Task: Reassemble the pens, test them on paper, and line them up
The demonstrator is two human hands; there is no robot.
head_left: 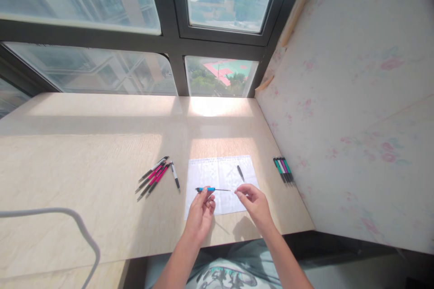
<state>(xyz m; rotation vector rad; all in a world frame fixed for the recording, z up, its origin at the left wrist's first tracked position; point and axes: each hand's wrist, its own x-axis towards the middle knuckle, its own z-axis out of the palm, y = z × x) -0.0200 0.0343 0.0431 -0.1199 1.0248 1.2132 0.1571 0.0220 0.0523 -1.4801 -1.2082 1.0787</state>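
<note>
My left hand (200, 214) pinches the blue barrel of a pen (206, 189) over the white paper. A thin refill (223, 190) sticks out of the barrel's open end, pointing right. Just beyond its tip, my right hand (253, 201) has thumb and forefinger pressed together. Something small and pale may be between those fingertips, too tiny to name. A dark pen front section (240, 173) lies on the sheet of paper (200, 171), behind my right hand and apart from it.
Several pens (154, 176), mostly pink and black, lie left of the paper, with a white-and-black pen (175, 176) beside them. A row of pens (283, 170) lies by the papered wall (356, 122). A grey cable (68, 211) curves across the table's left front.
</note>
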